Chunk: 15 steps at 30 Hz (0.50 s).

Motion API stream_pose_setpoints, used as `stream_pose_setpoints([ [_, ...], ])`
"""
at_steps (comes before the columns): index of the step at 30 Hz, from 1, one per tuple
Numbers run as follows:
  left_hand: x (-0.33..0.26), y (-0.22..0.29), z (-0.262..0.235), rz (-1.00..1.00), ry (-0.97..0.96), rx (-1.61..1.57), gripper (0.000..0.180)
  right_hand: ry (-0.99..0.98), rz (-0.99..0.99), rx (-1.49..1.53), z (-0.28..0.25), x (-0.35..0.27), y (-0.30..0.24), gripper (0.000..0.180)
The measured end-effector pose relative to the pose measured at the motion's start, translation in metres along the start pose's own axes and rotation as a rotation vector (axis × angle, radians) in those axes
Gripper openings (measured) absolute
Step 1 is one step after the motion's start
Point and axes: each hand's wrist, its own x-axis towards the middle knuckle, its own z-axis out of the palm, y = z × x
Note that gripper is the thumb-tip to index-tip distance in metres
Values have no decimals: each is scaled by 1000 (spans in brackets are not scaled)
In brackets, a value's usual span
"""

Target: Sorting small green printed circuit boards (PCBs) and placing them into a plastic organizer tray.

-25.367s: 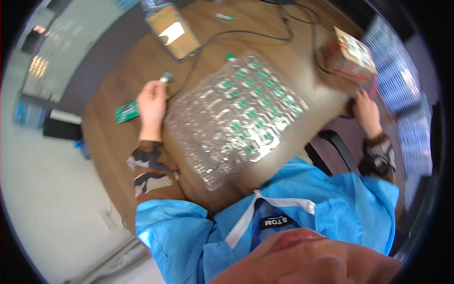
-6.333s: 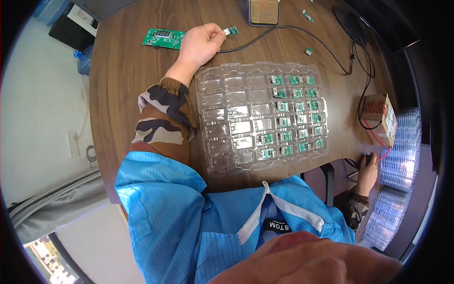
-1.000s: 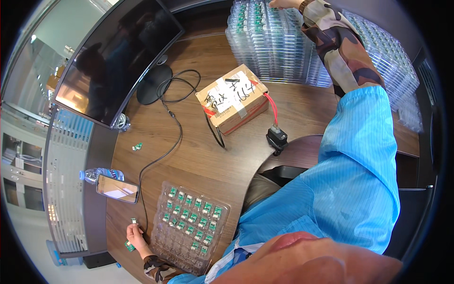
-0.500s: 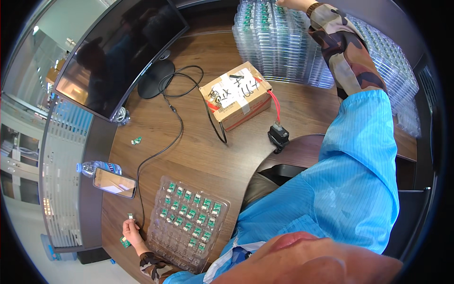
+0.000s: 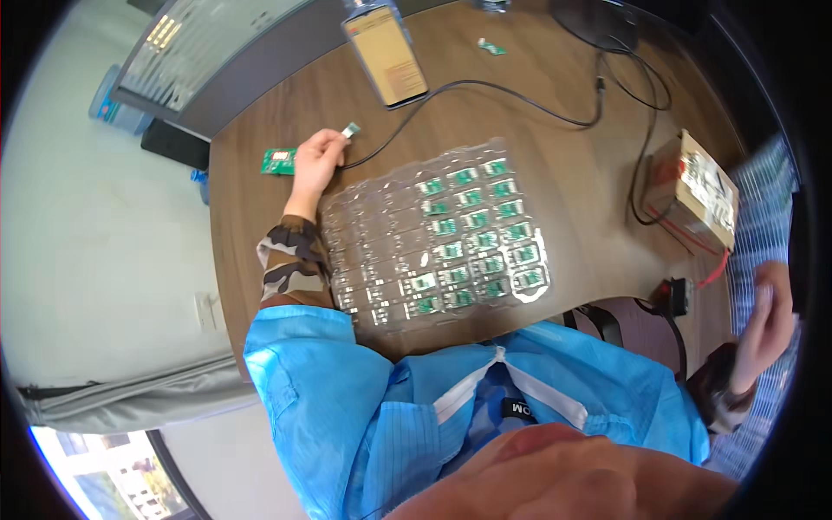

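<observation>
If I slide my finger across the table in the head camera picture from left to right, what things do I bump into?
Small green circuit board → left hand pinching a little connector → clear plastic tray with small green boards → taped cardboard box → right hand, blurred, off the table's right end.

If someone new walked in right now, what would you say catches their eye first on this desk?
Most likely the clear plastic blister tray at the middle of the wooden desk, its right-hand pockets filled with small green circuit boards. Next, the left hand just beyond the tray's far left corner, pinching a small connector on a black cable. A taped cardboard box sits at the right.
</observation>
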Motion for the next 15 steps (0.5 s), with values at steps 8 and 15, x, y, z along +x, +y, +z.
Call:
stream_pose_setpoints([
  [8, 6, -8, 12, -5, -8, -54, 10, -144, -155, 656, 125, 32, -138, 21],
  [15, 1, -6, 11, -12, -5, -25, 10, -319, -22, 560, 202, 53, -177, 16],
])
